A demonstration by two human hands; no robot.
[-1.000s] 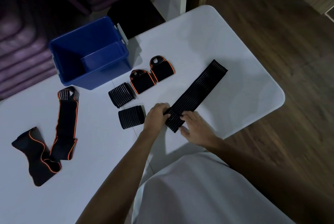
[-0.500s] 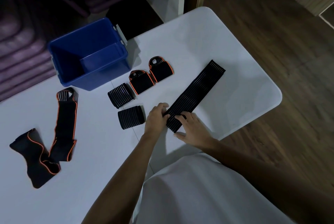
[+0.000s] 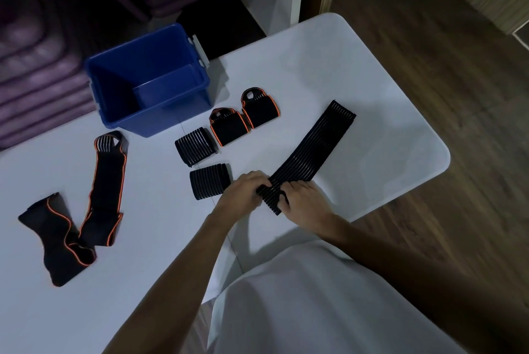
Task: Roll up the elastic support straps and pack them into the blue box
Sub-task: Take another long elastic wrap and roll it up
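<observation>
We see a long black ribbed strap [image 3: 310, 149] lying diagonally on a white table [image 3: 329, 62], its near end rolled. The left hand [image 3: 243, 192] and right hand [image 3: 303, 200] both grasp that roll, fingers curled around it. Just left lie four rolled straps [image 3: 209, 184]. Farther left lie two loose orange-edged straps [image 3: 106, 185]. The blue box [image 3: 148, 82] stands open behind them.

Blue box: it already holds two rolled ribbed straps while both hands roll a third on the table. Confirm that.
Not quite. The head view shows the blue box with no straps inside; the two rolled ribbed straps lie on the table beside it. Left hand and right hand do roll a third strap.
</observation>
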